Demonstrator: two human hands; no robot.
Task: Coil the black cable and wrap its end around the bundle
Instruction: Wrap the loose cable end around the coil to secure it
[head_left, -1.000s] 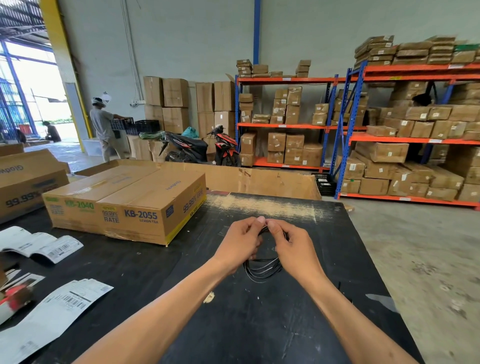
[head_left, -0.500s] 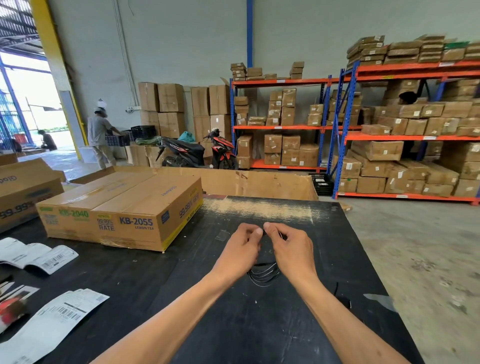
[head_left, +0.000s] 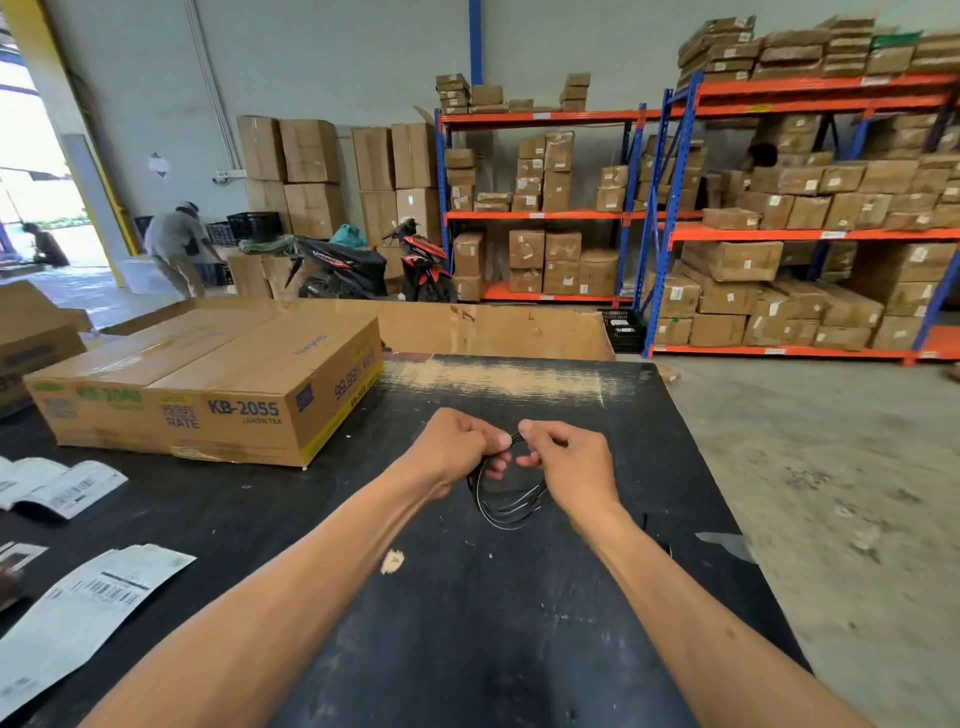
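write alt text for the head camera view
Two bare hands, left hand and right hand, pinch the top of a thin black cable coil above a scuffed black table. A brown cardboard box sits to the left.

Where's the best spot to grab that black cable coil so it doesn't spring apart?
Probably at the top, where the loops of the cable bunch together, pinched from both sides. The left hand and right hand already meet there, and the rest of the coil hangs loose below.
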